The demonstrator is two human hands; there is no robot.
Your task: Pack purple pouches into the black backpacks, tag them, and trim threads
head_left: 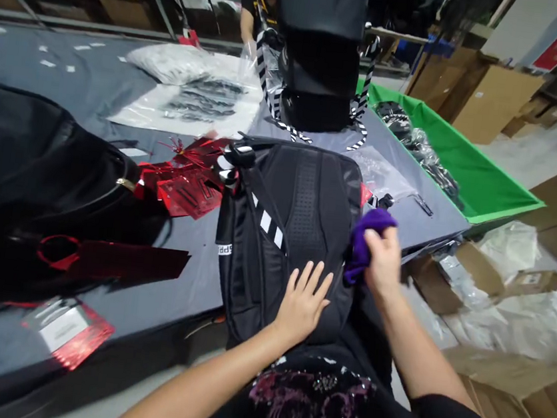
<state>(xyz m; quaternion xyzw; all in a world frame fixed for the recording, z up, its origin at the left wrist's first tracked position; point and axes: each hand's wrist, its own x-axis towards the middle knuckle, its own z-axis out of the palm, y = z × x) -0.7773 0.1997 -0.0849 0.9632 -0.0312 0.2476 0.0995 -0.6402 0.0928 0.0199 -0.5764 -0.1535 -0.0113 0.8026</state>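
A black backpack [305,192] lies on the table's near edge, its padded back panel facing up. Black and white striped straps cross its left side. Flat on the lower part of that panel rests my left hand [302,303], fingers spread. My right hand [384,261] grips a purple cloth [368,243], which is bunched against the backpack's right side. Part of the cloth is hidden by my fingers.
Another black bag [322,46] stands behind; a large black bag [25,180] lies left beside red foil tags [190,189]. A green bin [484,172] holds wrapped items at right. Cardboard boxes [512,410] and plastic crowd the floor. A person [249,24] stands across the table.
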